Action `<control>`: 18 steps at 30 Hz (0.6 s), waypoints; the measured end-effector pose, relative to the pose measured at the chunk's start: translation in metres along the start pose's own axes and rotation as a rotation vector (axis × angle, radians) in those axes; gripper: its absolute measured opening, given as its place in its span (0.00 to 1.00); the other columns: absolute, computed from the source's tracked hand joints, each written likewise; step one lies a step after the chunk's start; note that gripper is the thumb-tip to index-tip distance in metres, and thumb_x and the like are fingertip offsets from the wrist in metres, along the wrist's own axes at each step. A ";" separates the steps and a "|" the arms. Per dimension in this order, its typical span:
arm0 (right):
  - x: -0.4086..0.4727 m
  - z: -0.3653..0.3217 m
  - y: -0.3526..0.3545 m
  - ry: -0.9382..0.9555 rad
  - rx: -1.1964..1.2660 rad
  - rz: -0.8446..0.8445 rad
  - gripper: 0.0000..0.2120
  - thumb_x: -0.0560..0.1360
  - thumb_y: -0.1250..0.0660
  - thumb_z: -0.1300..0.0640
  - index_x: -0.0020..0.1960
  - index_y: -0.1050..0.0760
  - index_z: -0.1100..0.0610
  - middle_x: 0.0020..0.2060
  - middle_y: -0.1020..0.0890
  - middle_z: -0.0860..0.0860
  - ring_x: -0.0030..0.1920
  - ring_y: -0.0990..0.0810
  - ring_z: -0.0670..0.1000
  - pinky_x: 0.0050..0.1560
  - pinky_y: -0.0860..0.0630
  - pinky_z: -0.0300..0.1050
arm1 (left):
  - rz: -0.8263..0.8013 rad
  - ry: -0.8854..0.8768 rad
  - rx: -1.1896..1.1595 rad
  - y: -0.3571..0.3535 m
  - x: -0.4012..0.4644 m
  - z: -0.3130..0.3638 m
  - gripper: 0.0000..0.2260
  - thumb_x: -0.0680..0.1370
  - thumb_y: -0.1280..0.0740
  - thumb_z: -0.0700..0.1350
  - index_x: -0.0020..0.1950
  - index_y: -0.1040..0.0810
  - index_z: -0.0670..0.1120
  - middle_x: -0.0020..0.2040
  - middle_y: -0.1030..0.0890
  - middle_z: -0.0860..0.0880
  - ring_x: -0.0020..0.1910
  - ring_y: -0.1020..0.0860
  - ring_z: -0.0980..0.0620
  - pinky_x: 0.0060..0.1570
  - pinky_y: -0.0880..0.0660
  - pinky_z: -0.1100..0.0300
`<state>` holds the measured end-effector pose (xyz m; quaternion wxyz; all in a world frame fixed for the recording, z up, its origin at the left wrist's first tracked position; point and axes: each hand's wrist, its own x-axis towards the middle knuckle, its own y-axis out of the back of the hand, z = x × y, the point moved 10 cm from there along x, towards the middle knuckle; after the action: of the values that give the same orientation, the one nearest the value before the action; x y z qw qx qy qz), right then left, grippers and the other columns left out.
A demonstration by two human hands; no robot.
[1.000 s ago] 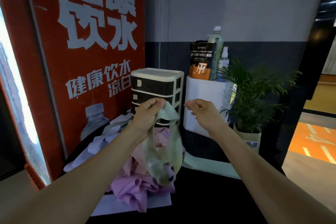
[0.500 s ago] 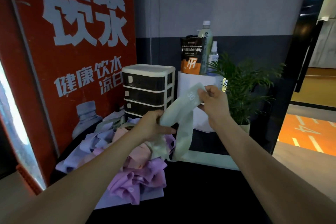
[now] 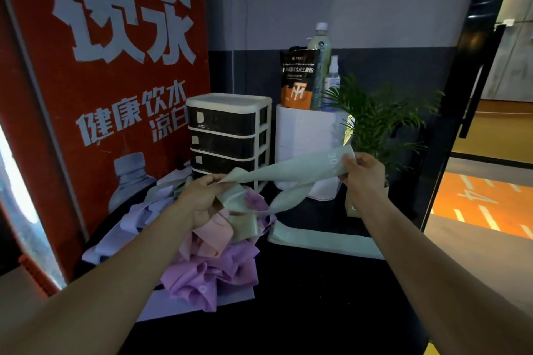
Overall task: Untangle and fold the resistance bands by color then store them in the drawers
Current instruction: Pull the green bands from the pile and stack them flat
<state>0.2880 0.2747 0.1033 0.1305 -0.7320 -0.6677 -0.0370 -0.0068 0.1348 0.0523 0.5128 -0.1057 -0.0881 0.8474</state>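
Note:
A pale green resistance band (image 3: pixel 297 166) marked 30 stretches between my hands above the pile. My right hand (image 3: pixel 362 171) pinches its right end. My left hand (image 3: pixel 202 199) grips its twisted left part. Below them lies a tangle of bands: purple bands (image 3: pixel 207 274), pink bands (image 3: pixel 213 239) and lavender bands (image 3: pixel 129 225). Another green band (image 3: pixel 317 239) lies flat on the dark table to the right. The small drawer unit (image 3: pixel 227 135), cream frame with dark drawers, stands behind the pile with its drawers shut.
A red poster panel (image 3: pixel 101 95) walls off the left side. Behind the drawers a white box (image 3: pixel 305 138) carries a pouch (image 3: pixel 298 81), a bottle (image 3: pixel 320 46) and a spray bottle (image 3: pixel 333 78). A potted plant (image 3: pixel 377 121) stands at the right, by the table's edge.
My right hand has pulled the green band's end out to the right, drawing it taut. My left hand stays on the band's other part above the pile.

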 end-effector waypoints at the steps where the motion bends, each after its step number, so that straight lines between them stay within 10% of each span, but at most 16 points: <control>1: 0.000 0.003 0.002 -0.008 -0.002 0.004 0.07 0.77 0.38 0.63 0.47 0.25 0.68 0.39 0.23 0.58 0.41 0.24 0.54 0.39 0.23 0.44 | -0.032 0.006 -0.031 -0.005 -0.001 0.000 0.04 0.77 0.37 0.34 0.48 0.25 0.41 0.45 0.21 0.44 0.43 0.22 0.49 0.35 0.21 0.61; 6: 0.005 0.018 0.022 -0.052 -0.060 0.085 0.07 0.75 0.38 0.63 0.42 0.25 0.66 0.32 0.25 0.55 0.37 0.26 0.54 0.38 0.27 0.47 | -0.378 0.094 0.332 -0.033 -0.018 -0.016 0.11 0.74 0.33 0.40 0.55 0.21 0.41 0.48 0.18 0.47 0.46 0.21 0.52 0.43 0.23 0.63; 9: 0.011 0.024 0.031 -0.062 -0.109 0.090 0.07 0.74 0.38 0.62 0.40 0.27 0.66 0.32 0.26 0.54 0.38 0.27 0.54 0.42 0.28 0.48 | -0.398 0.031 0.628 -0.037 -0.023 -0.020 0.05 0.72 0.30 0.46 0.42 0.20 0.44 0.37 0.20 0.53 0.39 0.25 0.55 0.38 0.28 0.66; 13: 0.010 0.015 0.014 0.019 -0.163 -0.081 0.11 0.75 0.37 0.63 0.45 0.28 0.74 0.36 0.27 0.57 0.39 0.30 0.53 0.42 0.31 0.48 | -0.402 -0.107 0.857 -0.050 -0.021 -0.016 0.09 0.76 0.33 0.50 0.41 0.21 0.45 0.37 0.24 0.53 0.37 0.28 0.57 0.36 0.32 0.71; 18: -0.019 -0.021 -0.026 0.134 -0.138 -0.402 0.06 0.75 0.36 0.67 0.41 0.23 0.60 0.36 0.22 0.57 0.37 0.24 0.52 0.42 0.24 0.46 | -0.423 -0.342 1.066 -0.084 -0.020 -0.005 0.04 0.74 0.30 0.41 0.47 0.22 0.47 0.44 0.20 0.50 0.46 0.21 0.52 0.47 0.26 0.66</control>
<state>0.2624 0.2538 0.1226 0.1142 -0.5875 -0.7857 -0.1567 0.0748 0.1556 0.0713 0.6314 0.3240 0.2486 0.6592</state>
